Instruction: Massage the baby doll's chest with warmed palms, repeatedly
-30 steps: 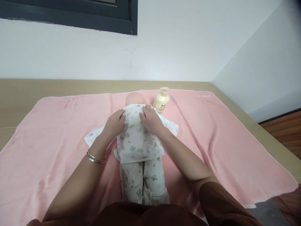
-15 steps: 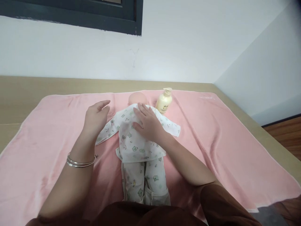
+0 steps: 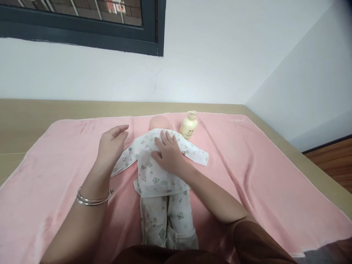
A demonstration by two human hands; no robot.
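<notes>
A doll lies on a pink blanket (image 3: 79, 146), its bald head (image 3: 159, 122) toward the wall. It wears a white printed top (image 3: 154, 185) and matching trousers (image 3: 180, 212). My right hand (image 3: 169, 153) rests on the upper part of the top, fingers spread, holding nothing. Left of the doll, my left hand (image 3: 112, 145) hovers above the blanket near one sleeve, thumb and fingers apart and nothing between them. Silver bangles circle my left wrist. Beside the doll's head, to the right, is a cream pump bottle (image 3: 189, 125).
The blanket covers most of a wooden surface (image 3: 82, 109) that meets a white wall (image 3: 206, 66). A dark window frame (image 3: 110, 40) is at the upper left. Wood-grained boards (image 3: 332, 156) show at the right edge.
The camera view has tilted up, so more of the window shows and everything sits lower. My right hand stays on the top, its fingers slightly more spread. My left hand keeps nearly the same pose.
</notes>
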